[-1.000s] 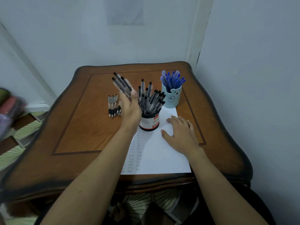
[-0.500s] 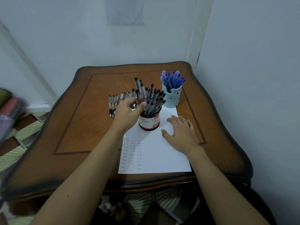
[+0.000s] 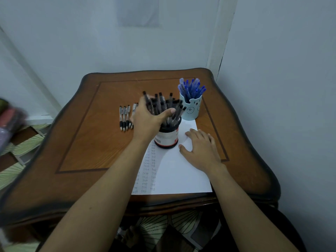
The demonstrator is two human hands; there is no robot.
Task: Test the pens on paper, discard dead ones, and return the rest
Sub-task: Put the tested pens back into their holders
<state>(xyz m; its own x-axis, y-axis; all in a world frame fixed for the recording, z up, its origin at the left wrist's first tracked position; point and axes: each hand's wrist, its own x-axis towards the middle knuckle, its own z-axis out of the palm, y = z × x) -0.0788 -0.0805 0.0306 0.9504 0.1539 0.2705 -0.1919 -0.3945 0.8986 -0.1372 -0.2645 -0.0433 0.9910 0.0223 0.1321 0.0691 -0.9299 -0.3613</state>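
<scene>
The surface [image 3: 87,135] is seen to be varnished wood, smooth and softly glossy, with a darker rim. Matt white paper [image 3: 174,171] is laid under the black cup [image 3: 166,140], whose wall looks glossy and carries a printed label. The black pens [image 3: 163,104] in it and the loose pens [image 3: 124,118] left of it are shown with clear plastic barrels and dark matt grips. Behind it to the right, the blue cup [image 3: 190,110] looks like matt plastic, and its blue pens [image 3: 190,88] look translucent.
</scene>
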